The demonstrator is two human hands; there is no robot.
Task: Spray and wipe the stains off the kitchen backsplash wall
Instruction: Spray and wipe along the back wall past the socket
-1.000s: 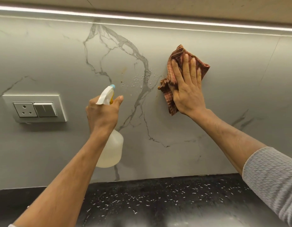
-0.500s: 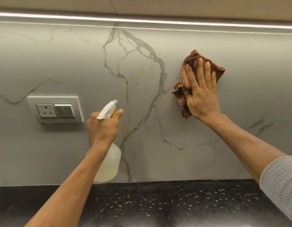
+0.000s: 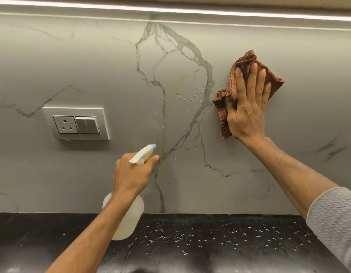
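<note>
Head view: left hand (image 3: 131,174) grips the bottle (image 3: 127,219), right hand (image 3: 247,115) presses the cloth (image 3: 223,117) flat-fingered against the wall (image 3: 308,95); the wipe should next sweep the droplets (image 3: 192,93) left of it.

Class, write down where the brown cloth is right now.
In the head view the cloth is upper right, pressed against the backsplash under the right hand, just right of the spray droplets.

Home kitchen — marble-look backsplash (image 3: 92,62), black speckled counter (image 3: 210,239), wall socket (image 3: 76,123) w/ switch.
</note>
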